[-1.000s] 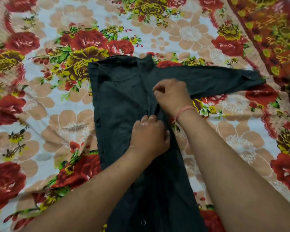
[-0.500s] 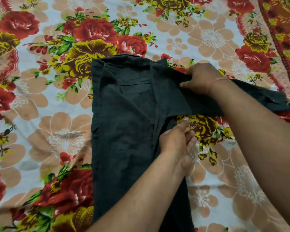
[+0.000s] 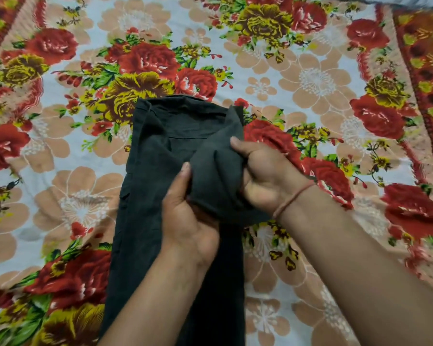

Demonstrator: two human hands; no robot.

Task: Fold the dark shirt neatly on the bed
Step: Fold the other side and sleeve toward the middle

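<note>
Moved since half a second ago: right sleeve (image 3: 215, 178), formerly stretched out to the right, now drawn in over the shirt body. Left hand (image 3: 189, 221): nearest, thumb and fingers pinching the sleeve's left side. Right hand (image 3: 265, 176): red thread bracelet (image 3: 295, 198) at the wrist, fingers curled round the sleeve's right side. Dark grey cloth shirt (image 3: 153, 171): flat on the bed, lengthwise, left side folded in, collar farthest. Floral bedsheet (image 3: 310, 78), red, yellow and peach blooms: beneath all.

forearms (image 3: 160, 295): bare | right wrist: thin reddish band (image 3: 293, 199), perhaps thread
</note>
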